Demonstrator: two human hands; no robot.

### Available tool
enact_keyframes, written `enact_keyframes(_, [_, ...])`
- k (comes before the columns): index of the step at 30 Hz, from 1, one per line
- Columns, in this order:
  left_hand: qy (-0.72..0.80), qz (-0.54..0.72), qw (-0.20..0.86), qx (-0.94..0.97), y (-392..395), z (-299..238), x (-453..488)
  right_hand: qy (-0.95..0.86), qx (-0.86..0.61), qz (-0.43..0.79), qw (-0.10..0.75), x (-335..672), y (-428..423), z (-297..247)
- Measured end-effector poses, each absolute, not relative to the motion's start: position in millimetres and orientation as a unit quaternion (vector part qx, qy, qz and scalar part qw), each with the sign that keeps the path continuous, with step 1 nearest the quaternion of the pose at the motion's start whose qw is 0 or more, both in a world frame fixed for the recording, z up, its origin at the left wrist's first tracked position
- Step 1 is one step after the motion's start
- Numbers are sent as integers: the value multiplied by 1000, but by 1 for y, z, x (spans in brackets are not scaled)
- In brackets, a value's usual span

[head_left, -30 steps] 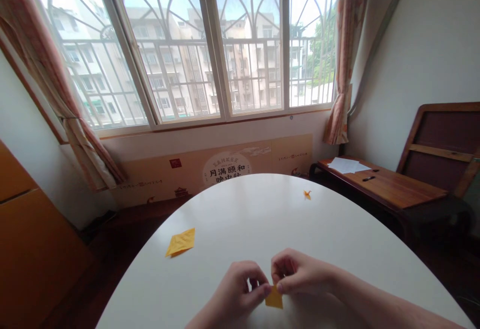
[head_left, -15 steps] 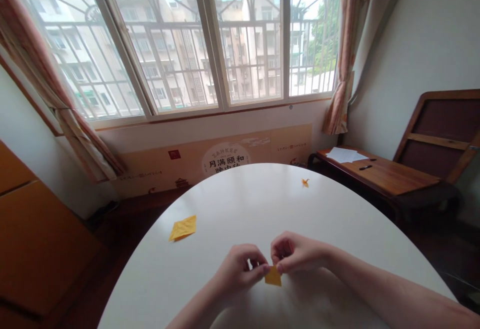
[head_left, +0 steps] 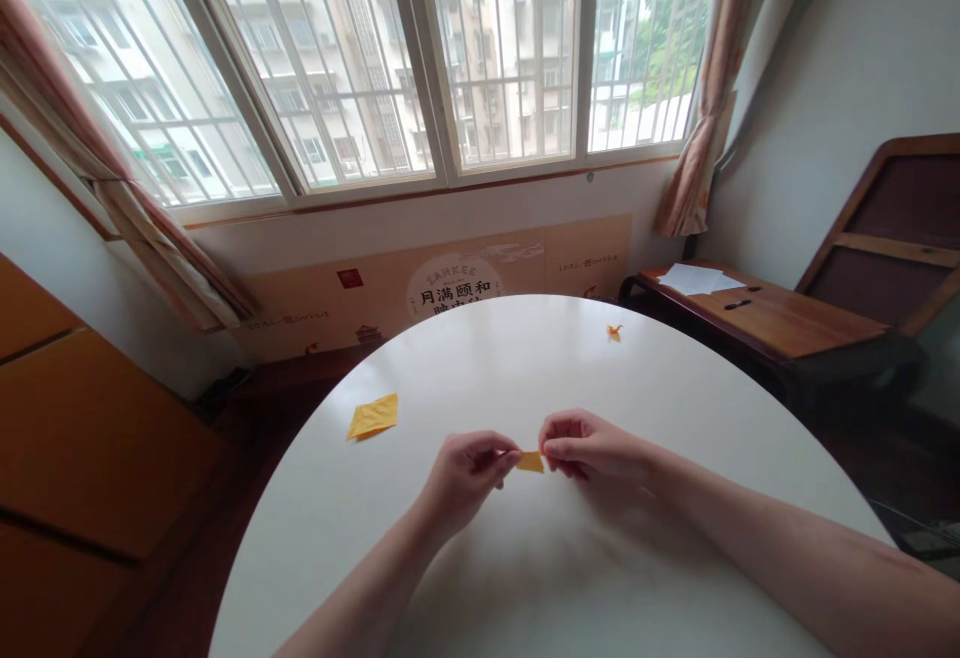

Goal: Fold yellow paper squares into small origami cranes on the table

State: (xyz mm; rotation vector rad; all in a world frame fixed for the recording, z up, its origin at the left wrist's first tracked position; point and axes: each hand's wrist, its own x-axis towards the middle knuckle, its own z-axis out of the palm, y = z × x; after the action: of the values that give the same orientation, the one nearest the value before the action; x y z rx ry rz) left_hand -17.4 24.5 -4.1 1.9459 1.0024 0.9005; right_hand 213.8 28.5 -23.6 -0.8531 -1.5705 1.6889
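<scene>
Both hands pinch a small folded piece of yellow paper just above the white round table. My left hand grips its left end with fingertips pressed together. My right hand grips the right end in the same pinch. A stack of yellow paper squares lies on the table to the left of my hands. A tiny folded orange paper figure sits near the far right edge of the table.
A wooden bench with white papers and a dark pen stands to the right. A printed cardboard panel leans under the barred window. A wooden cabinet stands at the left.
The camera has tilted down, so table and hands sit higher in view. The paper between my fingers looks flatter and smaller than before; both hands keep their pinch.
</scene>
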Motion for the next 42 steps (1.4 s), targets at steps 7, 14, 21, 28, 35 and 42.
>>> enact_keyframes(7, [353, 354, 366, 785, 18, -1, -13, -611, -340, 631, 335, 212, 30, -25])
enact_keyframes(14, [336, 338, 360, 802, 16, 5, -13, -628, -325, 630, 321, 211, 29, -23])
enact_keyframes(21, [342, 328, 390, 789, 15, 5, -12, -624, -338, 620, 335, 212, 31, -30])
enact_keyframes(28, [415, 340, 400, 743, 24, -3, -14, -616, -356, 595, 374, 208, 28, -34])
enact_keyframes(35, [418, 328, 354, 769, 22, -2, -13, -608, -380, 552, 426, 198, 21, -31])
enact_keyframes(42, [420, 346, 299, 784, 22, -4, -14, -630, -368, 526, 437, 192, 17, -29])
